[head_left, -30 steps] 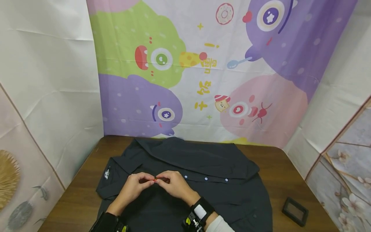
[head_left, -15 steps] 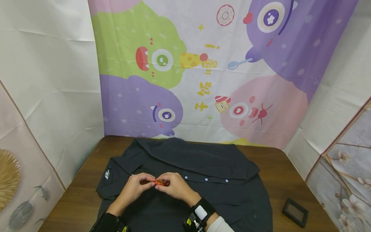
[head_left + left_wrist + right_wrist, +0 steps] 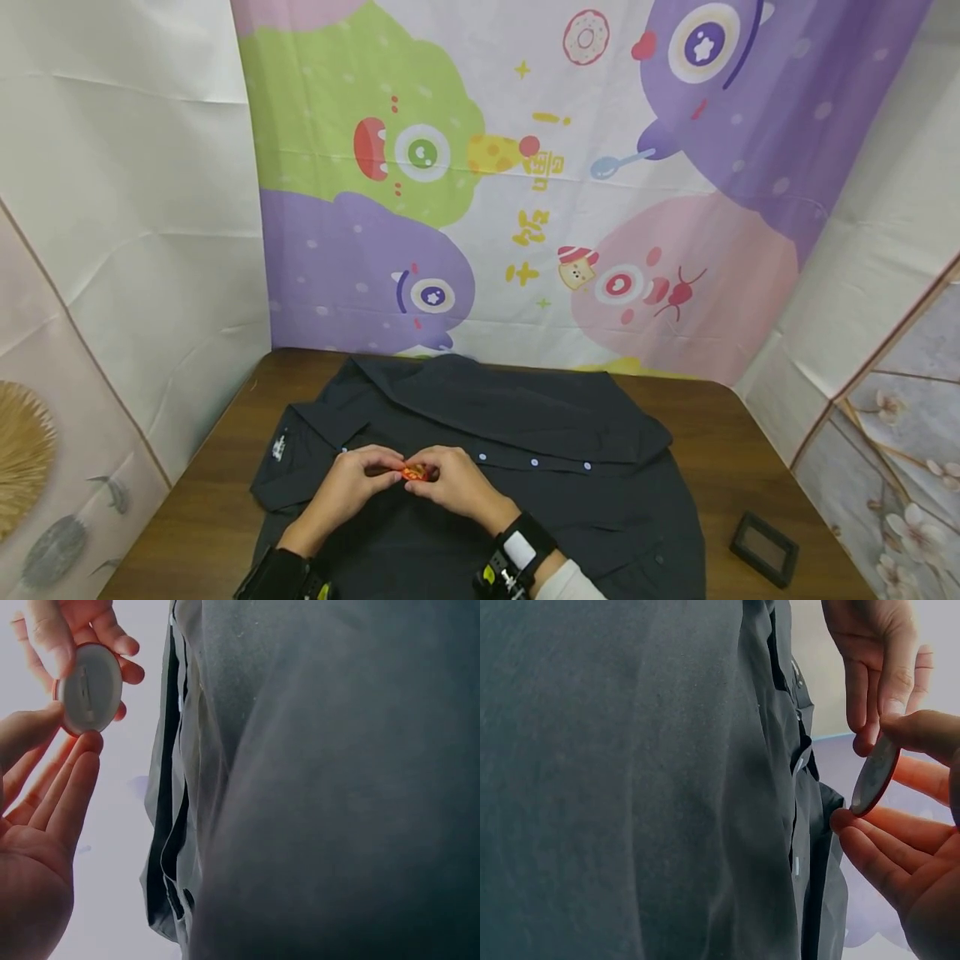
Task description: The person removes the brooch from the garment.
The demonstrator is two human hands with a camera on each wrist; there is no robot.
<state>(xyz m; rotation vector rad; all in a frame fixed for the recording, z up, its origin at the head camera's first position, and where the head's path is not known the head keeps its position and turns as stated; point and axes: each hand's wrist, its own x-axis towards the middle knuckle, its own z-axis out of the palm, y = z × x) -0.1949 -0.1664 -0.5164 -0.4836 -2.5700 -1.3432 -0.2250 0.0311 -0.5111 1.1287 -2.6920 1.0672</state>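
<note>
Between my two hands is a round pin-back badge (image 3: 415, 472), red and orange on the face that shows in the head view. The left wrist view shows the badge's pale back (image 3: 97, 671) with a clasp pin running across it. My left hand (image 3: 351, 483) pinches one edge with thumb and fingertips. My right hand (image 3: 459, 483) pinches the opposite edge the same way. Beneath both hands lies a dark button-up shirt (image 3: 570, 525), spread over the table and apart from the badge. A small white print (image 3: 279, 446) marks its left side.
The brown wooden table (image 3: 187, 508) carries the shirt. A small black rectangular frame (image 3: 763, 548) lies on the right. Behind the table hangs a cartoon-printed cloth (image 3: 517, 317), with pale fabric walls (image 3: 150, 275) at the sides.
The badge has turned between my fingers, so more of its red-orange face shows than one second ago. Both hands stay almost in place over the shirt.
</note>
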